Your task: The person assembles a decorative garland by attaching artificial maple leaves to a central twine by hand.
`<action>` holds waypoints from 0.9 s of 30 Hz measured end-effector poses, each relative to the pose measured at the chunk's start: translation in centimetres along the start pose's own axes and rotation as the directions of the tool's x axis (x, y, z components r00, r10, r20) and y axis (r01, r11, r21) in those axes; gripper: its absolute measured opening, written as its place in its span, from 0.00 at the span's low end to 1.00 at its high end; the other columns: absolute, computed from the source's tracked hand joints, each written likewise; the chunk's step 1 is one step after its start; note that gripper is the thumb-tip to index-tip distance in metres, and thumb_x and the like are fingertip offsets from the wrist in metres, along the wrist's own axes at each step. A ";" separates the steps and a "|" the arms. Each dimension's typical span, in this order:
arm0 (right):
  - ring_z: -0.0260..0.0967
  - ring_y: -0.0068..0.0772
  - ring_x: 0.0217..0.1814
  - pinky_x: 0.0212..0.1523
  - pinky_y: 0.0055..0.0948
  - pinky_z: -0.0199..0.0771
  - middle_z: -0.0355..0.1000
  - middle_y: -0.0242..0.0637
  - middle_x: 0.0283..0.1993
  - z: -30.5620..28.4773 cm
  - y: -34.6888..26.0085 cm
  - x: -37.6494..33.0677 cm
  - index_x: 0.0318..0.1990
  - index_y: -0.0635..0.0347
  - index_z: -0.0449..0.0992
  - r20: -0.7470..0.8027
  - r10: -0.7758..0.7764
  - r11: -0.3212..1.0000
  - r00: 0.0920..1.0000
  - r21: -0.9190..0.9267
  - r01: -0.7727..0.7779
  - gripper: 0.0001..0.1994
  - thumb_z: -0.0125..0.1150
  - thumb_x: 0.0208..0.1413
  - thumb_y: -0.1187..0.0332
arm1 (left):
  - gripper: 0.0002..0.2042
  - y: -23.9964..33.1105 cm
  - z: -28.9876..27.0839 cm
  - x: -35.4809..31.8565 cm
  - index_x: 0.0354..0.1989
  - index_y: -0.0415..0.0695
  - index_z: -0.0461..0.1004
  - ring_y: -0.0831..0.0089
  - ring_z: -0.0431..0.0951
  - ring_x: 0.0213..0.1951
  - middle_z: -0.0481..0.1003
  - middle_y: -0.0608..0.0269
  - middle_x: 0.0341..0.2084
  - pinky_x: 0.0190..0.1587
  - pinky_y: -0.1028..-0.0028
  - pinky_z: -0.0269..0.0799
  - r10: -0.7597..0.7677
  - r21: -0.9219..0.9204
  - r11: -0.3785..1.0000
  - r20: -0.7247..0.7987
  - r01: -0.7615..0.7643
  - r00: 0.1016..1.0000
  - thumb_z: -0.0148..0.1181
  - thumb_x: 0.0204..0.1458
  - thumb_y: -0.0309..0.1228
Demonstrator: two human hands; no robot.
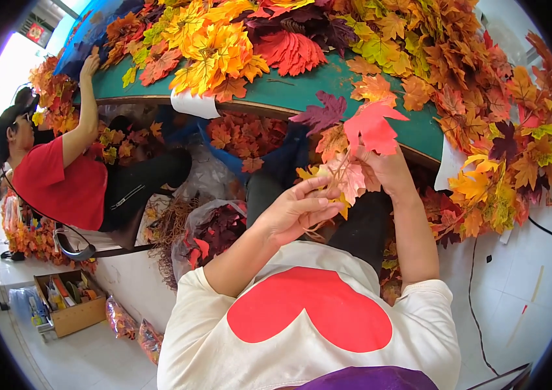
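Both hands closed on a cluster of artificial maple leaves [347, 153], the right hand [385, 170] pinching its upper stems and the left hand [298, 207] supporting below; judged best practice: keep stems aligned, with the green table [302, 88] just beyond them.

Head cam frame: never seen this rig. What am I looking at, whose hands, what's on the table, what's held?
There is no robot. One fisheye camera on a person's head looks down, so edges bend. The forearms rising from the bottom are the wearer's own. The left hand and right hand together hold a small bunch of artificial leaves, red, pink and purple, by their stems. Beyond them a green table is heaped with orange and yellow leaves. At left, a co-worker in a red shirt reaches onto that table.
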State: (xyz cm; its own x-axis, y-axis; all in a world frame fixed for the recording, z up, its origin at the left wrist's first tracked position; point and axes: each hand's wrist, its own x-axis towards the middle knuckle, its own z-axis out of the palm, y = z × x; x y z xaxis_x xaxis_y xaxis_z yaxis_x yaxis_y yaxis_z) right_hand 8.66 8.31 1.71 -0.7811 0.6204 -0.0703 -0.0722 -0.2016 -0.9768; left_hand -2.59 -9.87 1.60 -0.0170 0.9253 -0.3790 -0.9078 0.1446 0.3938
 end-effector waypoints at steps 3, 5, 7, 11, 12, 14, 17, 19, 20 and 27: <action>0.69 0.22 0.31 0.35 0.23 0.71 0.70 0.30 0.29 0.0 0.0 0.3 0.36 0.64 0.71 -0.045 -0.035 0.999 0.998 0.008 0.036 0.09 0.62 0.48 0.73 | 0.17 -0.5 -1.0 -0.2 0.52 0.35 0.61 0.67 0.75 0.43 0.72 0.54 0.40 0.42 0.77 0.76 -0.055 -0.069 0.996 -0.094 0.048 0.994 0.49 0.52 0.20; 0.69 0.23 0.32 0.36 0.23 0.71 0.70 0.30 0.31 -0.6 0.6 0.7 0.36 0.64 0.70 -0.028 -0.045 0.999 0.999 0.006 0.046 0.09 0.62 0.48 0.72 | 0.15 -0.8 -2.2 -0.5 0.51 0.36 0.63 0.74 0.76 0.39 0.73 0.58 0.36 0.38 0.80 0.76 -0.089 -0.151 0.983 0.075 0.099 0.993 0.49 0.53 0.22; 0.69 0.23 0.33 0.37 0.24 0.72 0.70 0.30 0.32 -1.0 0.8 0.7 0.37 0.64 0.70 -0.010 -0.054 0.999 0.999 0.005 0.054 0.10 0.61 0.48 0.71 | 0.15 -0.7 -1.1 -1.0 0.51 0.37 0.63 0.81 0.76 0.33 0.74 0.64 0.32 0.32 0.85 0.76 -0.071 -0.113 0.991 0.015 0.072 0.997 0.49 0.54 0.24; 0.65 0.21 0.34 0.35 0.22 0.68 0.67 0.29 0.33 -1.6 2.2 0.8 0.37 0.59 0.69 0.030 0.010 0.987 1.000 0.163 -0.015 0.07 0.56 0.53 0.69 | 0.15 -0.9 -0.1 -1.1 0.50 0.38 0.65 0.87 0.65 0.22 0.71 0.70 0.28 0.22 0.89 0.62 0.052 -0.143 0.988 -0.023 -0.054 0.998 0.47 0.57 0.31; 0.65 0.20 0.33 0.33 0.21 0.67 0.67 0.29 0.33 -1.8 2.7 0.9 0.37 0.59 0.69 0.025 -0.009 0.977 1.000 0.213 0.004 0.06 0.55 0.54 0.69 | 0.15 -1.0 0.0 -1.2 0.49 0.39 0.65 0.87 0.63 0.21 0.71 0.70 0.28 0.21 0.88 0.59 0.060 -0.158 0.986 0.012 -0.057 0.998 0.47 0.57 0.33; 0.65 0.21 0.33 0.33 0.22 0.68 0.67 0.30 0.33 0.0 1.8 0.5 0.37 0.59 0.69 0.010 0.067 0.967 0.998 0.244 -0.067 0.06 0.55 0.54 0.68 | 0.13 -0.9 0.2 -1.3 0.45 0.41 0.67 0.87 0.59 0.20 0.70 0.70 0.28 0.20 0.86 0.54 0.049 -0.138 0.990 0.077 -0.038 0.996 0.46 0.57 0.36; 0.67 0.24 0.34 0.35 0.25 0.70 0.68 0.31 0.33 1.7 2.1 0.8 0.36 0.59 0.69 0.258 0.089 0.833 0.962 0.510 -0.214 0.07 0.55 0.53 0.67 | 0.11 -1.0 1.1 -1.4 0.45 0.45 0.66 0.84 0.60 0.20 0.71 0.72 0.27 0.20 0.85 0.54 0.032 -0.094 0.995 0.056 -0.026 0.998 0.47 0.57 0.35; 0.70 0.27 0.35 0.37 0.29 0.73 0.69 0.35 0.34 2.2 4.1 1.6 0.40 0.60 0.68 0.335 0.101 0.764 0.937 0.577 -0.289 0.11 0.58 0.52 0.66 | 0.08 -1.3 2.4 -1.6 0.40 0.45 0.67 0.84 0.60 0.20 0.71 0.69 0.28 0.20 0.85 0.55 0.079 -0.011 0.997 -0.072 -0.080 0.994 0.49 0.56 0.34; 0.70 0.27 0.36 0.38 0.29 0.72 0.69 0.34 0.35 2.9 4.2 1.5 0.41 0.59 0.67 0.363 0.153 0.716 0.919 0.601 -0.357 0.12 0.58 0.52 0.65 | 0.07 -1.3 2.8 -1.6 0.39 0.46 0.67 0.83 0.63 0.20 0.72 0.69 0.28 0.20 0.84 0.56 0.112 0.018 0.994 -0.109 -0.110 0.988 0.50 0.56 0.34; 0.71 0.30 0.34 0.39 0.26 0.69 0.73 0.37 0.34 0.5 0.2 0.2 0.41 0.58 0.74 0.174 0.060 0.758 0.983 -0.649 0.068 0.11 0.56 0.50 0.69 | 0.05 -1.0 2.6 0.6 0.37 0.48 0.67 0.84 0.70 0.21 0.74 0.68 0.26 0.21 0.83 0.65 0.402 0.176 0.912 -0.219 -0.370 0.889 0.49 0.56 0.33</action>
State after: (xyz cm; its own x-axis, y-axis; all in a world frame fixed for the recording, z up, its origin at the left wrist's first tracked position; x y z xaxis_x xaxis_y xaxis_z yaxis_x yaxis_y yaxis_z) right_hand 8.23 8.04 1.61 -0.8801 0.4656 -0.0929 0.2941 0.3812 -0.8765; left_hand -0.57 -8.55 3.17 -0.4721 0.8037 -0.3621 -0.7485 -0.1485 0.6463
